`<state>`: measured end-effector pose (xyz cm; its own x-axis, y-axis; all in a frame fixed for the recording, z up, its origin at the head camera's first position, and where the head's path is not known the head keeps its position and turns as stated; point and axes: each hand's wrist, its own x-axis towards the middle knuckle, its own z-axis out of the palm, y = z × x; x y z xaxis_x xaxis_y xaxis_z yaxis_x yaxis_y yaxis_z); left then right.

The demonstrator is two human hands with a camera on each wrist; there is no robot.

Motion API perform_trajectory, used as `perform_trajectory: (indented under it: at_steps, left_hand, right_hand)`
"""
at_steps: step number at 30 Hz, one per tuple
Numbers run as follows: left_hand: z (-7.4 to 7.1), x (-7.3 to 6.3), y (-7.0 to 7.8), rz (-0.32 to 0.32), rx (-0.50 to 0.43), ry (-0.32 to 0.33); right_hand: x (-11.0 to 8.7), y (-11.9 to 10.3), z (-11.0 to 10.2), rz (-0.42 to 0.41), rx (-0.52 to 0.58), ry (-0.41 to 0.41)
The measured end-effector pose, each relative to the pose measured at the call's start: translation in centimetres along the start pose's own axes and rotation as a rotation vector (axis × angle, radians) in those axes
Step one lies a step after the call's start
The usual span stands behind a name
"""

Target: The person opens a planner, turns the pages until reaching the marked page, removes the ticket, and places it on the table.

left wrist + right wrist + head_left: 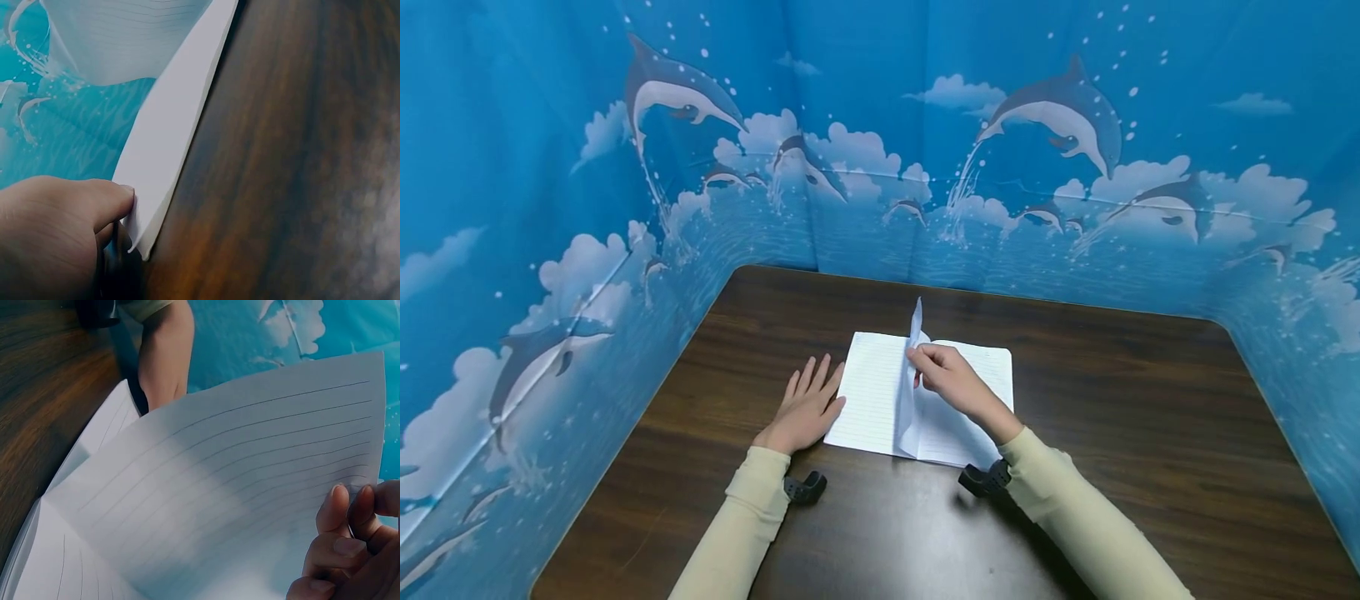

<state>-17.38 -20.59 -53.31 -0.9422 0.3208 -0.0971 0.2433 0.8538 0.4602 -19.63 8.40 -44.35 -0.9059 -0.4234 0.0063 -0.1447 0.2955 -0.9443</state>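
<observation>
An open lined notebook lies on the dark wooden table. One of its pages stands upright from the middle fold. My right hand pinches that page near its outer edge between thumb and fingers, and the right wrist view shows the lines curving across the bent sheet. My left hand lies flat with fingers spread beside the notebook's left edge. In the left wrist view its thumb touches the edge near the corner. The lifted page hides part of the left hand in the right wrist view.
The brown wooden table has rounded far corners. A blue curtain printed with dolphins and clouds hangs along its far and left sides. Black bands with small devices sit on both wrists, close over the tabletop.
</observation>
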Motion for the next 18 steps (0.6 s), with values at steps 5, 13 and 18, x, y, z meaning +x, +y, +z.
perform_trajectory:
  at_steps: [5,13,18]
  left_hand:
    - [0.0,-0.1,-0.1,-0.001,0.002,0.003]
    - [-0.6,-0.2,0.4,-0.017,0.008,-0.011]
    - [-0.8,-0.3,0.7,-0.016,0.002,-0.013]
  right_hand:
    - [0.6,-0.3,1.0,-0.004,-0.019,-0.004]
    - [2.1,-0.1,2.6,-0.014,-0.047,-0.001]
    - [2.8,-0.1,3.3,-0.023,-0.050,0.000]
